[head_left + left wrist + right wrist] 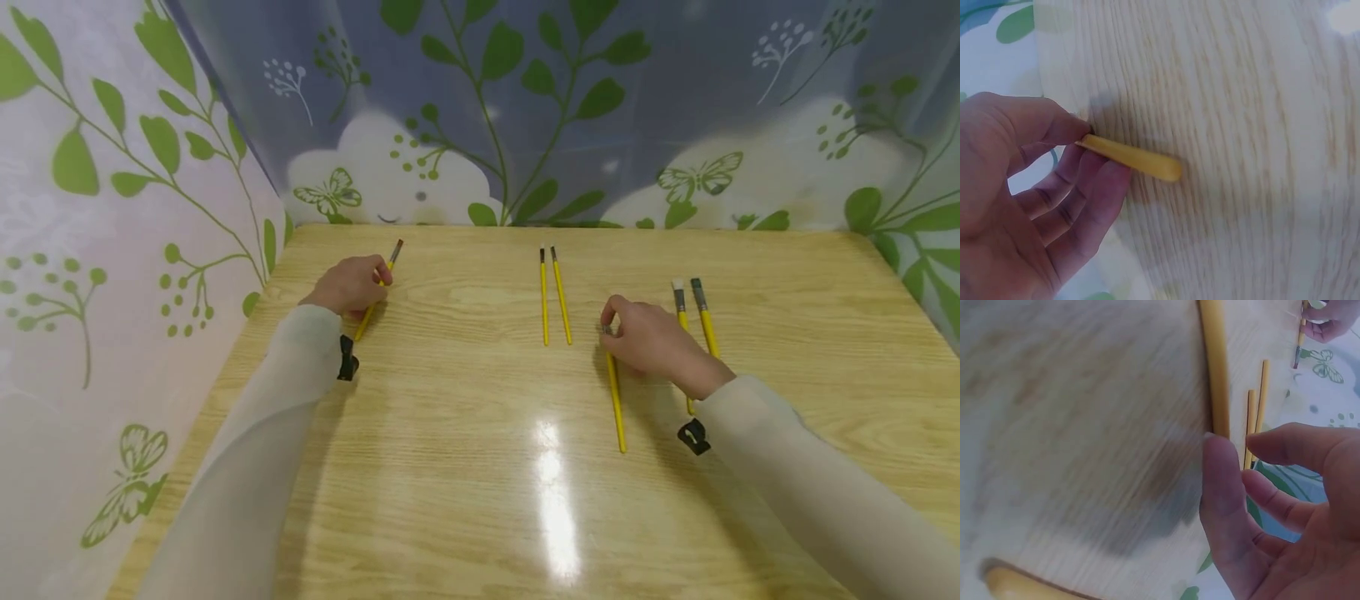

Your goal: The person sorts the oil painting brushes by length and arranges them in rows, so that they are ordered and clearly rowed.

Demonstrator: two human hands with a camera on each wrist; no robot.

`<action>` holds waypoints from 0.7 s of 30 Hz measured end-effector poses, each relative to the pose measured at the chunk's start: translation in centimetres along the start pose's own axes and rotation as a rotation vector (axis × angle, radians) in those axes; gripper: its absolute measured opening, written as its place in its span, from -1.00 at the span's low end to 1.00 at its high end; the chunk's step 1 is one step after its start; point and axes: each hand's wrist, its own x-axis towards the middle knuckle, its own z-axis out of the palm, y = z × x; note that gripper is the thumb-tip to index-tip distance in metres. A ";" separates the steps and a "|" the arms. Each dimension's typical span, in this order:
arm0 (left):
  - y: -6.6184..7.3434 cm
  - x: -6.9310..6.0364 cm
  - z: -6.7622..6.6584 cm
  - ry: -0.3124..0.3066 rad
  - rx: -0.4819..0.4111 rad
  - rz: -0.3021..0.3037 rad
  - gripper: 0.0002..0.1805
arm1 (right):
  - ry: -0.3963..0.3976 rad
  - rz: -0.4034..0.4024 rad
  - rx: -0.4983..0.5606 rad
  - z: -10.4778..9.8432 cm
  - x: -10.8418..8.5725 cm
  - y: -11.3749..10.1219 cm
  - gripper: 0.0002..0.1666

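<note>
My left hand [348,285] pinches a thin yellow paintbrush [365,322] near the table's left edge, with its dark reddish tip pointing away. In the left wrist view the rounded handle end [1163,167] sticks out past the fingertips. At the right, my right hand [651,337] is around the bristle end of another yellow paintbrush [616,408], whose handle points toward me. In the right wrist view a gap shows between thumb and forefinger, and the handle [1216,369] runs behind the thumb tip [1221,465]. The bristles are hidden by the fingers.
Two slim paintbrushes, one [544,300] beside the other [562,298], lie at the table's middle back. Partly under my right forearm lie a white-tipped brush [680,307] and a dark-tipped brush [703,312]. Patterned fabric [465,108] borders the wooden table [450,467].
</note>
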 end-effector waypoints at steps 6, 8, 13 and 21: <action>-0.1 0.1 0.4 0.037 0.046 0.000 -0.73 | -0.034 -0.006 -0.026 0.7 -0.5 0.2 -0.61; -0.2 0.1 0.4 0.046 0.047 0.003 -0.74 | -0.036 -0.015 -0.031 0.9 -0.5 0.1 -0.61; -0.5 -0.3 0.3 0.061 0.015 0.009 -0.76 | -0.045 -0.022 -0.030 1.1 -0.6 -0.2 -0.63; 0.2 -1.2 0.1 0.049 -0.043 0.035 -0.74 | -0.011 -0.023 -0.022 1.5 -0.7 -0.4 -0.73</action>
